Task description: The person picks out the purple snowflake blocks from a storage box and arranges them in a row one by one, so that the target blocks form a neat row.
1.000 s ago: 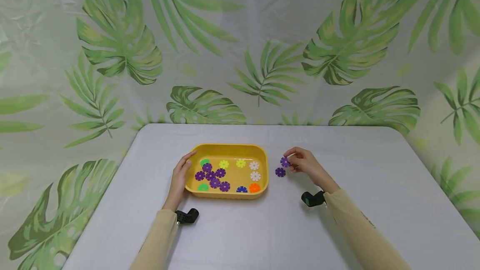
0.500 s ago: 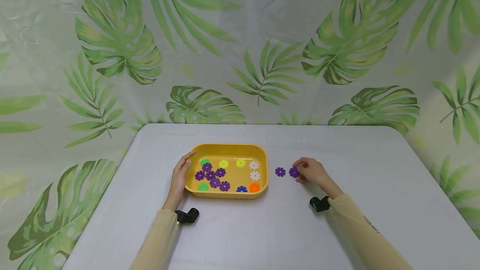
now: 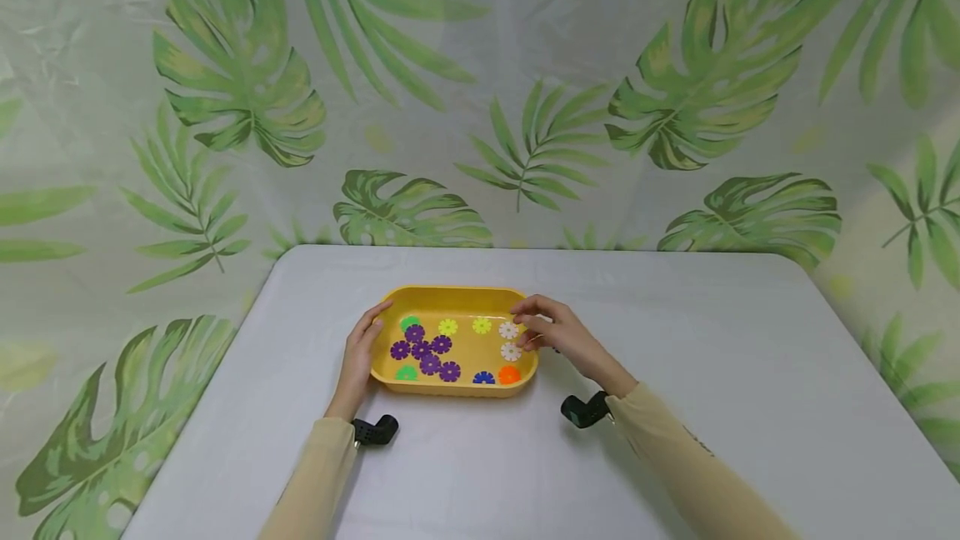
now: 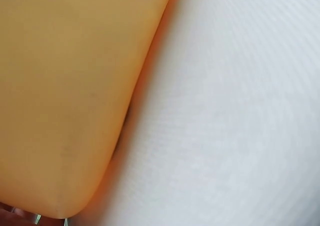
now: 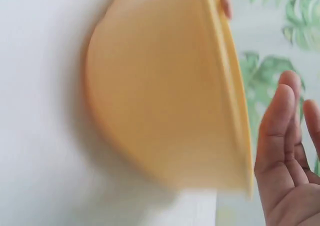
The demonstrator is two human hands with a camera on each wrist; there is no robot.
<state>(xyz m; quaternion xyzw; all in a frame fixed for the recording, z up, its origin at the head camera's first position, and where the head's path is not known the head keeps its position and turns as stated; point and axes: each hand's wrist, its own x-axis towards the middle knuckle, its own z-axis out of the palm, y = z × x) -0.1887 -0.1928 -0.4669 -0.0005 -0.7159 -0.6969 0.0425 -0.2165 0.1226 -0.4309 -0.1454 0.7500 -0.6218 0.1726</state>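
A shallow yellow plastic basin [image 3: 427, 302] sits on the table. My left hand [image 3: 358, 363] grips its left end, thumb over the rim. Inside lie notched plastic snowflake discs: a cluster of purple discs [image 3: 422, 350], yellow-green discs [image 3: 482, 325], white discs [image 3: 511, 351], green discs [image 3: 406, 373], an orange disc [image 3: 509, 374] and a blue disc [image 3: 483, 377]. My right hand [image 3: 564, 337] hovers at the right rim with fingertips over the white discs. In the right wrist view its fingers [image 5: 275, 131] are apart and hold nothing. A purple disc [image 3: 557, 349] peeks out behind it.
The white-covered table [image 3: 480, 473] reaches back to a leaf-print curtain [image 3: 525, 148]. A black wrist camera [image 3: 585, 410] hangs below the right wrist, another wrist camera [image 3: 377, 432] by the left. The basin's outer wall [image 4: 65, 86] fills much of the left wrist view.
My right hand set a purple disc down beside the other one on the table, let go, and moved left to the basin's right rim. The left hand and basin have stayed put.
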